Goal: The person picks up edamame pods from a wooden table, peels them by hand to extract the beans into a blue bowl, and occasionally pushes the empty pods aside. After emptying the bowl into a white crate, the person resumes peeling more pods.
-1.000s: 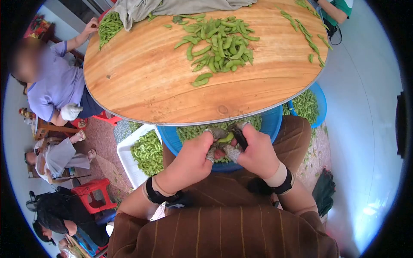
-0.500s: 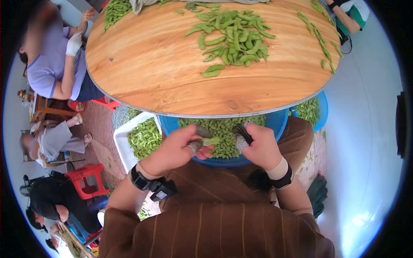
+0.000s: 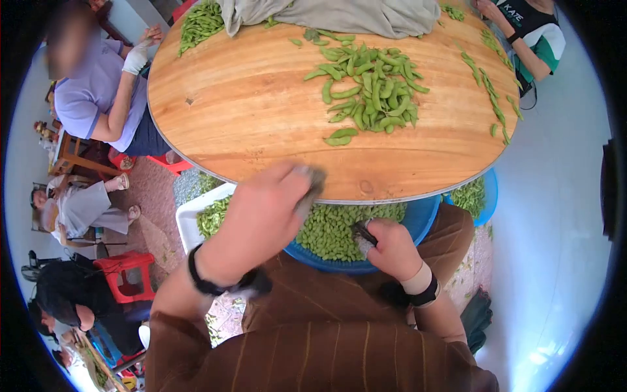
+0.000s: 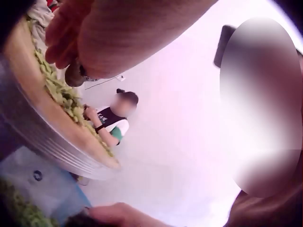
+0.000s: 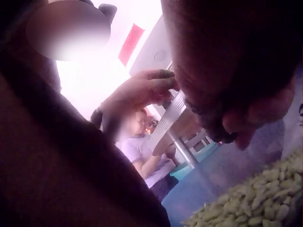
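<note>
My left hand (image 3: 258, 212), blurred, is over the near rim of the wooden table (image 3: 261, 130), its wrapped fingertips short of the pile of green pods (image 3: 375, 95). In the left wrist view the left hand (image 4: 87, 42) has loosely bent fingers and nothing visible in them. Over the right side of a blue tub (image 3: 426, 219), my right hand (image 3: 396, 249) grips a small dark object (image 3: 363, 231) by the wrapped thumb. Shelled beans (image 3: 336, 232) fill the tub below. The right wrist view shows the right hand (image 5: 246, 109) curled in shadow above the beans.
A grey cloth (image 3: 339, 16) lies on the far part of the table, with more pods (image 3: 201, 27) at left. A white tray (image 3: 189, 219) of pods stands left of the tub, another blue basin (image 3: 488, 196) right. People sit around.
My left hand has left the tub and moved up over the table edge; the green pod it held is no longer visible. The right hand stays over the tub, slightly lower.
</note>
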`<action>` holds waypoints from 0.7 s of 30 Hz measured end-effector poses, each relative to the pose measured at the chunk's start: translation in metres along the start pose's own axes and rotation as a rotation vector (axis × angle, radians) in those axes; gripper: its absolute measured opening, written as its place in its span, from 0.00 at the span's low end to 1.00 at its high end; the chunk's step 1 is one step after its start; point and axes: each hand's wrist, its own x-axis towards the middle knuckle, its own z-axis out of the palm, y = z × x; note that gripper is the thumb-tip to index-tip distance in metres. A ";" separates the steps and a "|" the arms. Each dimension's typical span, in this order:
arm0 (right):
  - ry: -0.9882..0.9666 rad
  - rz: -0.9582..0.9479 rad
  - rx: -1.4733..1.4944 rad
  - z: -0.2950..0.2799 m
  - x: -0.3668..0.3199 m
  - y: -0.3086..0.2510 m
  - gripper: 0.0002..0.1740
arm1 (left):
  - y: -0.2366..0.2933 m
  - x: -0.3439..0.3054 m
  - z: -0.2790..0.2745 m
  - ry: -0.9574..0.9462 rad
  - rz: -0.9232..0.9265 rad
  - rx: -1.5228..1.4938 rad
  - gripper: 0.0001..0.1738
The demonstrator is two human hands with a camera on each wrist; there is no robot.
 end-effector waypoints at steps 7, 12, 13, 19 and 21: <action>0.061 0.025 0.015 -0.006 -0.018 -0.003 0.11 | -0.017 0.060 0.041 0.095 -0.063 0.165 0.14; 0.013 0.018 0.036 -0.008 -0.017 -0.002 0.08 | -0.041 0.057 0.048 0.144 -0.131 -0.143 0.12; 0.000 0.019 0.035 -0.008 -0.016 -0.003 0.08 | -0.042 0.055 0.047 0.174 -0.214 -0.253 0.10; 0.015 0.006 0.059 -0.019 -0.009 -0.016 0.08 | -0.041 0.046 0.036 0.016 -0.404 -0.671 0.07; 0.026 0.014 0.060 -0.028 -0.009 -0.024 0.07 | -0.029 0.042 0.025 -0.071 -0.444 -0.768 0.07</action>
